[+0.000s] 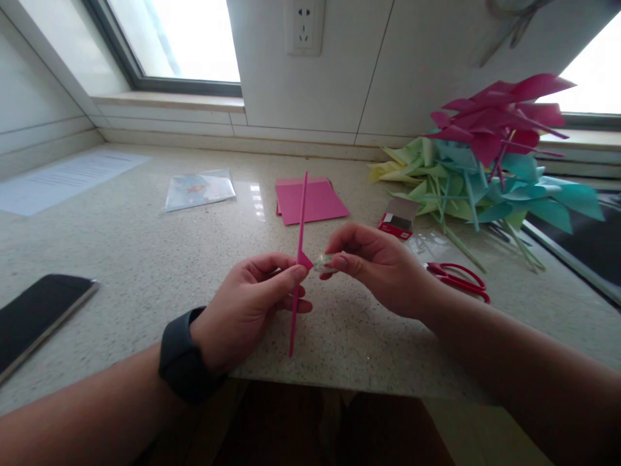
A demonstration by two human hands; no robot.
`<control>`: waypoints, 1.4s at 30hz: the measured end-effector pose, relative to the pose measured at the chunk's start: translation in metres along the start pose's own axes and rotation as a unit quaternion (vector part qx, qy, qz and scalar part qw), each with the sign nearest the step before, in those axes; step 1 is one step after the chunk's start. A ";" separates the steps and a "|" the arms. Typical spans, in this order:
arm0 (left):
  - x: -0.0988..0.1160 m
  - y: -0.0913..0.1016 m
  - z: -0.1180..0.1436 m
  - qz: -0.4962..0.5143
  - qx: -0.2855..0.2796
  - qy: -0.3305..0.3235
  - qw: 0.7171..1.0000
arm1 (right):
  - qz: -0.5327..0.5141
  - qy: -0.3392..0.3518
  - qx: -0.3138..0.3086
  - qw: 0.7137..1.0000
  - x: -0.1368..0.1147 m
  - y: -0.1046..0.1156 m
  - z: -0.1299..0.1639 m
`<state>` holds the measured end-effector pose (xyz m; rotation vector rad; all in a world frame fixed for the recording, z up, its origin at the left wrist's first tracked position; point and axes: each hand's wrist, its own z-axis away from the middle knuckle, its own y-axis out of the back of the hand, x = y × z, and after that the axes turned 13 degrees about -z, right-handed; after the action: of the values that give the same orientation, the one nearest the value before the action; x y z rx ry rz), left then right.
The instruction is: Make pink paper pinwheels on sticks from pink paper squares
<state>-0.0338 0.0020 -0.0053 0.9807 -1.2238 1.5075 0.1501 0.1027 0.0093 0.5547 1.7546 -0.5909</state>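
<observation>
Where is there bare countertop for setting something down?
Bare countertop lies between the smartphone, the plastic packet and the left hand, and between that packet and the pink paper. The right side is crowded with paper pinwheels, a red box and scissors.

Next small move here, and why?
I'd probably ease the right hand slightly left, settling the small translucent piece against the pointed tip of the pink piece. The left hand steadies the pink piece near that tip, and the right pinches the translucent one right beside it; whether they touch is unclear.
</observation>
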 end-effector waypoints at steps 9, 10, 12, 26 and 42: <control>-0.002 -0.002 -0.002 -0.012 0.016 -0.017 1.000 | 0.127 0.054 0.011 0.990 -0.003 -0.007 0.005; -0.002 -0.002 -0.001 -0.016 0.013 -0.015 1.000 | 0.130 0.058 0.014 0.990 -0.003 -0.009 0.006; -0.002 -0.002 0.000 -0.023 0.009 -0.017 1.000 | 0.134 0.065 0.018 0.989 -0.003 -0.011 0.006; -0.002 -0.001 0.001 -0.081 -0.008 -0.030 0.996 | 0.232 0.084 0.012 0.969 -0.006 -0.018 0.005; -0.001 0.000 0.002 -0.070 -0.023 -0.015 0.997 | 0.227 0.077 0.007 0.971 -0.006 -0.017 0.006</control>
<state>-0.0332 0.0004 -0.0057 1.0405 -1.1805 1.3545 0.1451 0.0861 0.0157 0.9997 1.6895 -0.2429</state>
